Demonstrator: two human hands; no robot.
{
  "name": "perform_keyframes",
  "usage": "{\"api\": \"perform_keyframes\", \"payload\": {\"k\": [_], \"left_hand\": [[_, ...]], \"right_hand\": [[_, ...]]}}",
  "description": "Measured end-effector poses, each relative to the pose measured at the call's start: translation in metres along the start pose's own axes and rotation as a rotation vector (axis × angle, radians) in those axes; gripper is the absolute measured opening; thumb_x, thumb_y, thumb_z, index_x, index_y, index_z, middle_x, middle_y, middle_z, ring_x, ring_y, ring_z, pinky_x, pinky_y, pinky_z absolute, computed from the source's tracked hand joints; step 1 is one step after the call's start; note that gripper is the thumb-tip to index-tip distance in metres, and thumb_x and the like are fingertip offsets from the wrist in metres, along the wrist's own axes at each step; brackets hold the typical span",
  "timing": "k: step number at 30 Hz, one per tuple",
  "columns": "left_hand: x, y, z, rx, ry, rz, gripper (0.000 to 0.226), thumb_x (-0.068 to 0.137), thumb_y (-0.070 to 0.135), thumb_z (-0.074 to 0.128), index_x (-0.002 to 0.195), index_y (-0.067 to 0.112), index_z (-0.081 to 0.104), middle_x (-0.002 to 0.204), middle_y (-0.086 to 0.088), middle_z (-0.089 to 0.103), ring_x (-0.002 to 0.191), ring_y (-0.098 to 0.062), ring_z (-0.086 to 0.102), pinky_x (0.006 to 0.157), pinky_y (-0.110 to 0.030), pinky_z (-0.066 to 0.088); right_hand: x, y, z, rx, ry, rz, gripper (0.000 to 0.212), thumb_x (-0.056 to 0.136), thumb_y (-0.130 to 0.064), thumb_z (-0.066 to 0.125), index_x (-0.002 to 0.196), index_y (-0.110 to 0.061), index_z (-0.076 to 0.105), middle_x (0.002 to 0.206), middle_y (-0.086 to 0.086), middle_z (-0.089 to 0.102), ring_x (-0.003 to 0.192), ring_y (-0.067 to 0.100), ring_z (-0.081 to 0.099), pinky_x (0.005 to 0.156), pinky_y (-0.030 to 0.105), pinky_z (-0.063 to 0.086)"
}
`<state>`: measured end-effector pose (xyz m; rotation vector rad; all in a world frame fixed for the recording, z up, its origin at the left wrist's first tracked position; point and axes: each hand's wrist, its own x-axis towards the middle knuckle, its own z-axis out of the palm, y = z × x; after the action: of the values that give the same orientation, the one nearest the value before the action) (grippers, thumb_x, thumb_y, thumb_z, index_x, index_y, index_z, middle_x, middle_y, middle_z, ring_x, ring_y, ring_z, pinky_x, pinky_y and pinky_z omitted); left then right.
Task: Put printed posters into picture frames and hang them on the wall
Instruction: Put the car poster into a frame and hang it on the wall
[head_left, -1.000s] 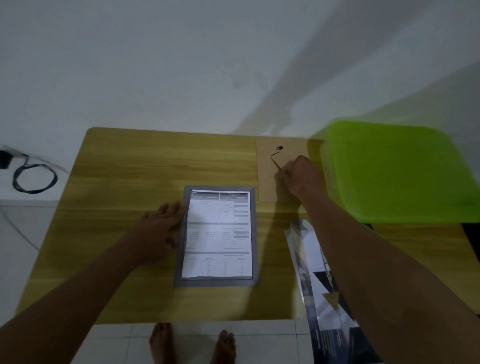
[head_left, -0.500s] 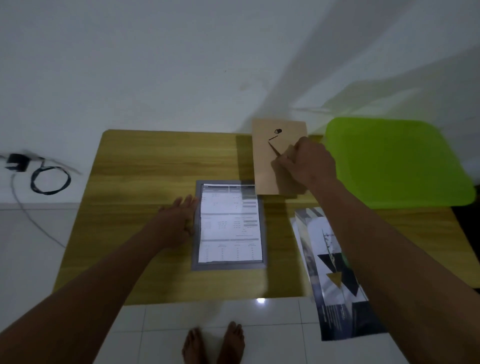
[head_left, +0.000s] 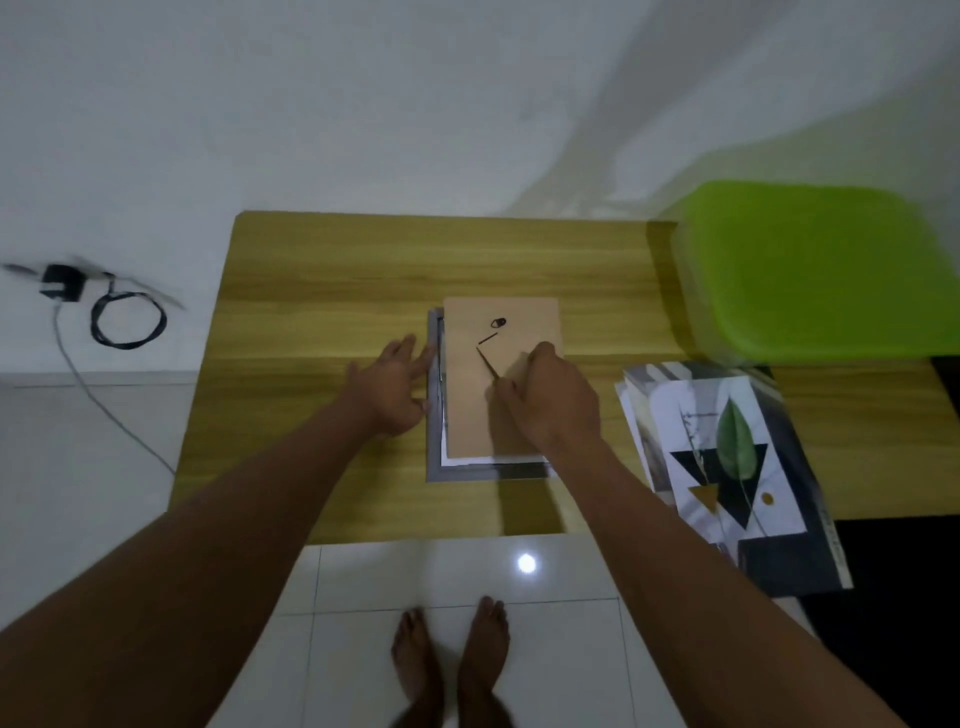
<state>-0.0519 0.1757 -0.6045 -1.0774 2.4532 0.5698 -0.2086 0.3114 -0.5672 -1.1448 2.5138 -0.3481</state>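
Note:
A grey picture frame (head_left: 435, 470) lies face down in the middle of the wooden table (head_left: 332, 270), with a white printed sheet (head_left: 467, 460) inside it. A brown backing board (head_left: 470, 395) with a black hanger and a fold-out stand lies over the sheet, slightly off to the upper right. My right hand (head_left: 550, 400) is shut on the board's stand. My left hand (head_left: 397, 387) rests flat with fingers spread on the frame's left edge. A stack of posters (head_left: 727, 467) with a green leaf print lies to the right, overhanging the table's front edge.
A bright green plastic lid or bin (head_left: 810, 270) sits at the table's back right. A black adapter with a coiled cable (head_left: 104, 306) lies on the floor at the left by the white wall. My bare feet (head_left: 449, 660) stand on white tiles.
My right hand lifted the backing board from the back of the table and brought it down onto the sheet in the frame. My left hand stayed on the frame's left edge. The camera view shifted.

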Motion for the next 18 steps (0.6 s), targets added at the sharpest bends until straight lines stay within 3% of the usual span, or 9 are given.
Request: {"api": "perform_keyframes", "payload": {"k": [10, 18], "left_hand": [[-0.002, -0.004, 0.002, -0.048, 0.020, 0.027, 0.080, 0.095, 0.042, 0.052, 0.155, 0.033, 0.000, 0.163, 0.002, -0.008, 0.150, -0.019, -0.004, 0.113, -0.065, 0.011], [-0.002, -0.004, 0.003, -0.080, 0.032, 0.035, 0.080, 0.094, 0.040, 0.055, 0.154, 0.035, 0.001, 0.163, 0.002, -0.008, 0.150, -0.019, -0.005, 0.113, -0.066, 0.007]], "right_hand": [[-0.013, -0.002, 0.021, -0.026, 0.025, 0.019, 0.036, 0.096, -0.037, 0.056, 0.116, -0.007, 0.050, 0.110, 0.009, 0.060, 0.095, 0.026, 0.062, 0.065, 0.030, 0.039], [-0.012, 0.001, 0.029, -0.099, 0.008, -0.018, 0.037, 0.097, -0.038, 0.055, 0.116, -0.007, 0.054, 0.113, 0.009, 0.062, 0.101, 0.025, 0.062, 0.074, 0.035, 0.049]]}}
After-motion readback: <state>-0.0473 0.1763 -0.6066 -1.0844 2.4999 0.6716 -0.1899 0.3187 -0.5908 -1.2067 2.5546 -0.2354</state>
